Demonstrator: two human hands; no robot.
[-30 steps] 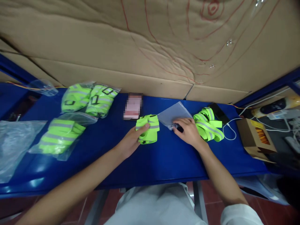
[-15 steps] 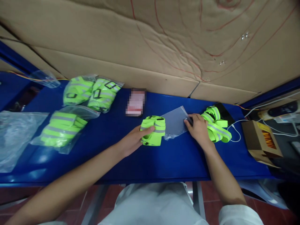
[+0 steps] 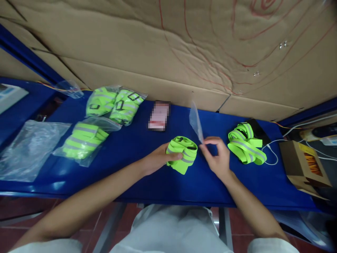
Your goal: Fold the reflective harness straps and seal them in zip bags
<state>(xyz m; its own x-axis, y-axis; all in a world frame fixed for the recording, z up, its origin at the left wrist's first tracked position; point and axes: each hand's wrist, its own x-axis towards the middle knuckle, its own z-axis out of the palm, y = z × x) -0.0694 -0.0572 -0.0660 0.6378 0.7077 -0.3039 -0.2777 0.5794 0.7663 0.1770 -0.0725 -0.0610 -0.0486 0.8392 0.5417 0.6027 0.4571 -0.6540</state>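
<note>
A folded bundle of neon yellow-green reflective strap (image 3: 184, 151) with grey stripes is gripped in my left hand (image 3: 158, 160), thumb on top. My right hand (image 3: 218, 156) pinches a clear plastic zip bag (image 3: 196, 121) by its lower end and holds it raised, nearly edge-on to me. The bag and the bundle are close but apart. To the right of my right hand, a loose coil of the same reflective strap (image 3: 246, 142) lies on the blue table (image 3: 147, 188).
Several bagged strap bundles (image 3: 83, 140) lie at left, beside a pile of clear plastic bags (image 3: 34, 149). A blurred-out pink rectangular item (image 3: 159, 116) is at the back. An open cardboard box (image 3: 302, 167) and white cable (image 3: 275, 154) are at right. A cardboard wall (image 3: 147, 56) rises behind.
My right hand has lifted the plastic bag off the table and turned it upright. The strap bundle in my left hand has tilted and shifted slightly right. The camera view has shifted a little.
</note>
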